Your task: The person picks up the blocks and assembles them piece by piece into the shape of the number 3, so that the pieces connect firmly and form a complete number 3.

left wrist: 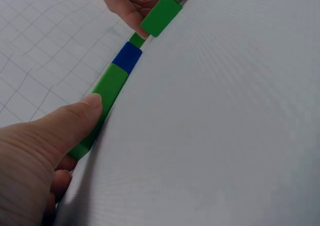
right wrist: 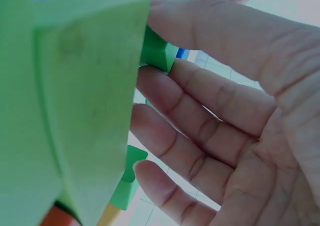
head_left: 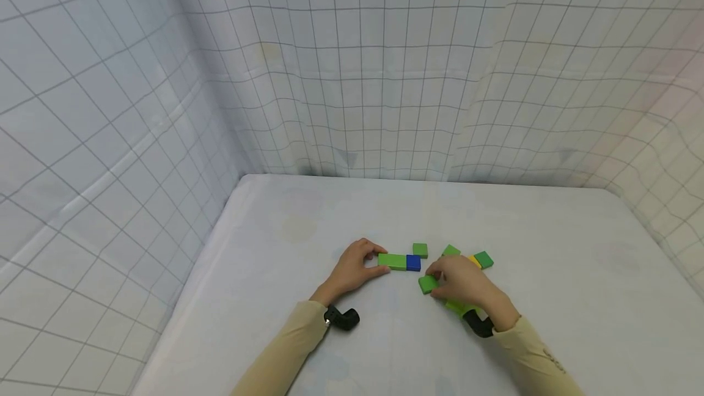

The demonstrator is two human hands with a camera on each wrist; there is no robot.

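Observation:
My left hand (head_left: 352, 269) holds the left end of a long light green block (head_left: 392, 261) between thumb and fingers. A blue block (head_left: 413, 263) sits end to end with the green one, on its right. My right hand (head_left: 466, 278) pinches a small green block (head_left: 427, 284) just below and right of the blue block. In the left wrist view, that pinched green block (left wrist: 161, 17) appears tilted, past the blue block (left wrist: 127, 57). The right wrist view shows the thumb and forefinger on the green block (right wrist: 159, 53), the other fingers loosely bent.
Behind the blue block lies a green square block (head_left: 420, 250). Beyond the right hand are another green block (head_left: 451, 250), a yellow block (head_left: 475, 261) and a darker green block (head_left: 484, 260). A light green block (head_left: 461, 308) shows under the right wrist. Gridded white cloth (head_left: 374, 78) surrounds the table.

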